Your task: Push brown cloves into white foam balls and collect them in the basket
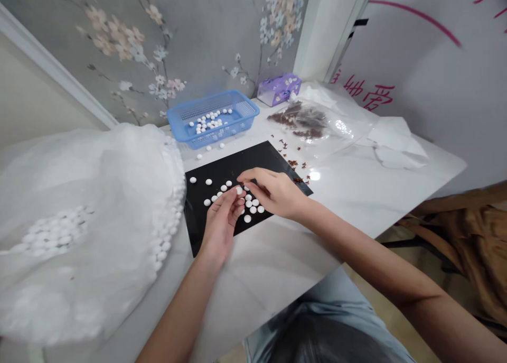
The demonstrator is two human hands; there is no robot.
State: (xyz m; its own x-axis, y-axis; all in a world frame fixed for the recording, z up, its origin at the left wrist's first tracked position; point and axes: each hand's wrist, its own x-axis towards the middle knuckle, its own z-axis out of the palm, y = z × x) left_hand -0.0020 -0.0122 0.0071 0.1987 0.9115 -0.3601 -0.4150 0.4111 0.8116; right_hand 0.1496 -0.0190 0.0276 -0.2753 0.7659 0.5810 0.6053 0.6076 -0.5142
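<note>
Between the thumb and fingers of my left hand [224, 215] is a small white ball [239, 191], held above a black mat [253, 157]. My right hand [273, 191] meets it from the right, thumb and forefinger pinched close over the ball; a tiny brown bit seems to be at the fingertips, too small to make out. Several loose white balls [253, 203] lie on the mat around both hands. Brown star-shaped pieces like cloves [293, 164] are scattered along the mat's right edge.
A blue plastic basket [214, 136] with white balls stands behind the mat. At left bulges a big clear bag [99, 194] of white balls. A clear bag of brown pieces [304, 120] lies at the back right, beside a purple tissue pack [279, 90].
</note>
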